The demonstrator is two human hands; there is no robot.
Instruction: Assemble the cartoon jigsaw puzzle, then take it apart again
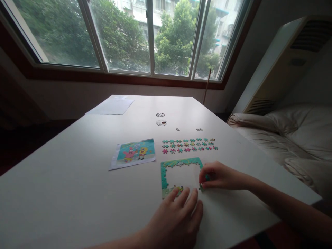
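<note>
On the white table lies a jigsaw puzzle border (164, 174), mostly teal, with a bare middle. My left hand (180, 218) rests over its lower edge, fingers spread, hiding part of the bottom row. At the border's right side, my right hand (220, 176) pinches a green puzzle piece (201, 187), partly hidden by the fingertips. Beyond the border, several loose puzzle pieces (186, 145) are laid out in three rows, teal, pink and yellow. To their left is a picture sheet (136, 152) with a pink starfish and a yellow square cartoon figure.
Two small round items (161, 123) and a few more loose pieces (199, 129) lie farther back. A white paper sheet (110, 106) sits at the far left corner. A padded sofa (285, 131) stands right of the table (77, 180), and a window is beyond.
</note>
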